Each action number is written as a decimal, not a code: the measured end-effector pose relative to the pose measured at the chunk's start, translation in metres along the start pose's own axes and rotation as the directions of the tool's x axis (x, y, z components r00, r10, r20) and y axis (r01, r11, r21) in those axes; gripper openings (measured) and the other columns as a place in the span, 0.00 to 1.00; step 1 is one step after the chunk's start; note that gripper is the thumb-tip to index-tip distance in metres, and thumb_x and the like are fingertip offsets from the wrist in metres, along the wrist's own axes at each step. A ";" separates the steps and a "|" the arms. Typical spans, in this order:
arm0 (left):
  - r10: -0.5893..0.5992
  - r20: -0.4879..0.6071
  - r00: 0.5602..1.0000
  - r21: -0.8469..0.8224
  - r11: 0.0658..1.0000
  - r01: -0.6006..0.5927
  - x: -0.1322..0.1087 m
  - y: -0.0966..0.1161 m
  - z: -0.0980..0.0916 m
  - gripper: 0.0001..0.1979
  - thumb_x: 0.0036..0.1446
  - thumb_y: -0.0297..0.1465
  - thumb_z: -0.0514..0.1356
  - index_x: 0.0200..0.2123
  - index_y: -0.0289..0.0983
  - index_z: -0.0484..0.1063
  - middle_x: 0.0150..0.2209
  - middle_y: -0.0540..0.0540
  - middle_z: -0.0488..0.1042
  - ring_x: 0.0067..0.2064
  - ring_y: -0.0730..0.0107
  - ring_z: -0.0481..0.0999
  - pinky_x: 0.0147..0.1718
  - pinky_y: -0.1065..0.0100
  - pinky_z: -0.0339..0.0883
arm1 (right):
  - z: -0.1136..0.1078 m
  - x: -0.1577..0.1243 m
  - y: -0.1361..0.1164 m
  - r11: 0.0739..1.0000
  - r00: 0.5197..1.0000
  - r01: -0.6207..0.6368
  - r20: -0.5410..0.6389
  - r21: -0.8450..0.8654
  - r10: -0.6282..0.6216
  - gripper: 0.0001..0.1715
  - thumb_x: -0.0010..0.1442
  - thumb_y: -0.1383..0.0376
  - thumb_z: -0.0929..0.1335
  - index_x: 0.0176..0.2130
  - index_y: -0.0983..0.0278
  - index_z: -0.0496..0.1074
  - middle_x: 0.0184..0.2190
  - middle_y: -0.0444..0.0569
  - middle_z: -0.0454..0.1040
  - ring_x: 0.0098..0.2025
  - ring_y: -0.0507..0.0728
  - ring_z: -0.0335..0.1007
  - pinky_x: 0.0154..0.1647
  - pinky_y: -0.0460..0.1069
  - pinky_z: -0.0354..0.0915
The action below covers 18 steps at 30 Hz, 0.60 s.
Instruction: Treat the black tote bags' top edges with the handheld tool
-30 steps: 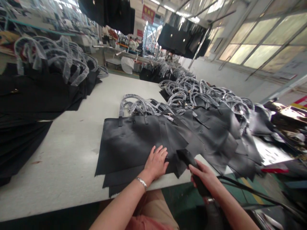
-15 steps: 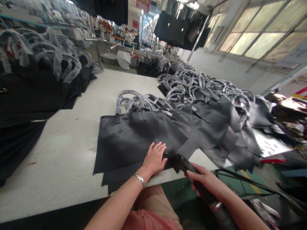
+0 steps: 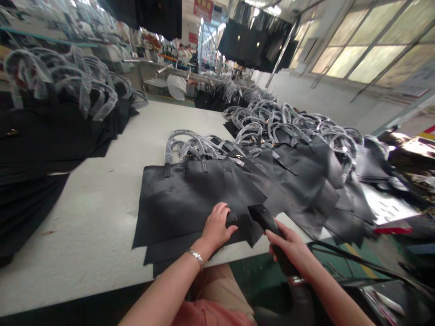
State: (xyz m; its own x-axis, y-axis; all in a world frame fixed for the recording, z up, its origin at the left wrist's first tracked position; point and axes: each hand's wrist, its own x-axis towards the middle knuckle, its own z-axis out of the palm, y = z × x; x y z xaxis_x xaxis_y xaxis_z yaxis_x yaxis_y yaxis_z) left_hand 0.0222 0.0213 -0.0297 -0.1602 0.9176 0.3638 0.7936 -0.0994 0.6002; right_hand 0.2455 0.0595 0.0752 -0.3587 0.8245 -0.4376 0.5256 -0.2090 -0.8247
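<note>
My left hand (image 3: 216, 226), with a silver bracelet at its wrist, rests on the lower right part of a black handbag panel (image 3: 173, 199). Its fingers are slightly bent and the thumb stands apart, so it is open. Two handles (image 3: 185, 133) wrapped in clear film rise from the panel's top edge. More black pieces lie under it. My right hand (image 3: 288, 244) is wrapped around a black hose wand (image 3: 283, 258), whose flat, angled nozzle (image 3: 260, 212) hovers by the panel's right side. I cannot tell whether the nozzle touches the material.
Overlapping black bag pieces (image 3: 306, 167) with wrapped handles cover the right of the pale table (image 3: 102, 199). Another stack (image 3: 50, 136) stands at the left. Black panels (image 3: 258, 43) hang from a rack behind. A dark bin-like object (image 3: 384, 294) is at lower right.
The nozzle has lifted away from my left hand and shifted slightly up and right. My left fingers have drawn in a little, while the bag panel stays in place.
</note>
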 end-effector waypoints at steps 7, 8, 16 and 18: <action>-0.024 0.024 0.999 0.068 0.997 0.022 -0.019 0.008 -0.004 0.25 0.49 0.34 0.69 0.48 0.35 0.67 0.55 0.40 0.68 0.57 0.55 0.64 0.57 0.55 0.62 | 0.014 -0.001 -0.008 0.997 0.976 -0.075 0.209 0.024 0.068 0.39 0.53 0.55 0.70 0.60 0.64 0.59 0.17 0.38 0.67 0.17 0.52 0.66 0.15 0.44 0.63; -0.039 0.028 0.999 0.088 0.995 0.036 -0.020 0.010 -0.006 0.24 0.50 0.35 0.68 0.48 0.35 0.67 0.53 0.40 0.69 0.55 0.55 0.66 0.55 0.55 0.64 | 0.015 0.003 -0.007 0.997 0.983 -0.067 0.175 0.047 0.058 0.39 0.52 0.54 0.70 0.59 0.63 0.59 0.17 0.38 0.67 0.17 0.52 0.66 0.15 0.44 0.63; -0.042 0.136 0.990 0.257 0.966 0.006 -0.028 0.025 -0.015 0.20 0.56 0.35 0.63 0.51 0.39 0.67 0.49 0.42 0.70 0.49 0.56 0.69 0.46 0.57 0.70 | -0.037 0.034 -0.007 0.991 0.993 -0.078 -0.076 0.109 0.087 0.21 0.51 0.53 0.70 0.40 0.63 0.65 0.29 0.45 0.71 0.21 0.51 0.67 0.14 0.45 0.64; -0.057 0.172 0.983 0.255 0.967 0.012 -0.031 0.028 -0.007 0.21 0.56 0.36 0.64 0.52 0.39 0.67 0.51 0.41 0.70 0.50 0.54 0.69 0.46 0.57 0.70 | -0.045 0.039 -0.002 0.988 0.991 -0.105 -0.075 0.116 0.115 0.20 0.52 0.52 0.70 0.38 0.63 0.64 0.29 0.45 0.71 0.20 0.51 0.67 0.14 0.46 0.63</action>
State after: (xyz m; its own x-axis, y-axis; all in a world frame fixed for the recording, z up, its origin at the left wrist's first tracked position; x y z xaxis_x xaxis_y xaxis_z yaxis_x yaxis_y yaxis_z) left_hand 0.0449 -0.0127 -0.0194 -0.1019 0.9744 0.2004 0.9153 0.0129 0.4026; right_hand 0.2650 0.1152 0.0758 -0.2375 0.8322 -0.5011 0.4671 -0.3544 -0.8100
